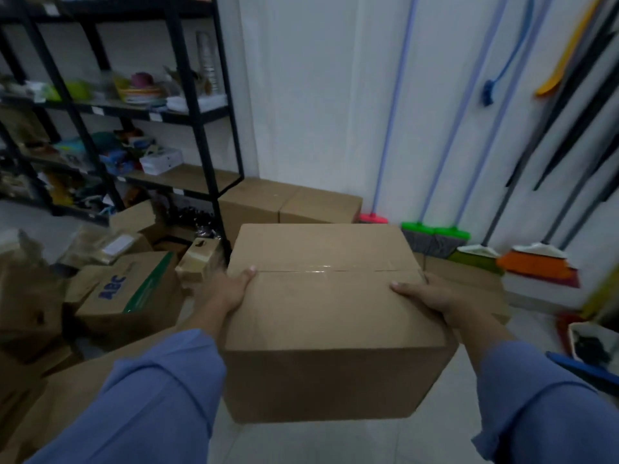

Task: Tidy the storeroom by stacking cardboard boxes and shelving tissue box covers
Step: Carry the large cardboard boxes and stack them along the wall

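White wall (318, 95), pale tiled floor (335, 443), black metal shelving (198, 128) at left; dim light

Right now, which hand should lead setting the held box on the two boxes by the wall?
Left hand, marginally: the two wall boxes sit ahead-left, nearer it. Right hand grips the sealed cardboard box on the opposite side, so the set-down probably needs both.

A storeroom: black metal shelving (201, 128) crowded with blurred, probably household goods, cardboard boxes (288, 204) on the floor, brooms (435, 236) against the wall.
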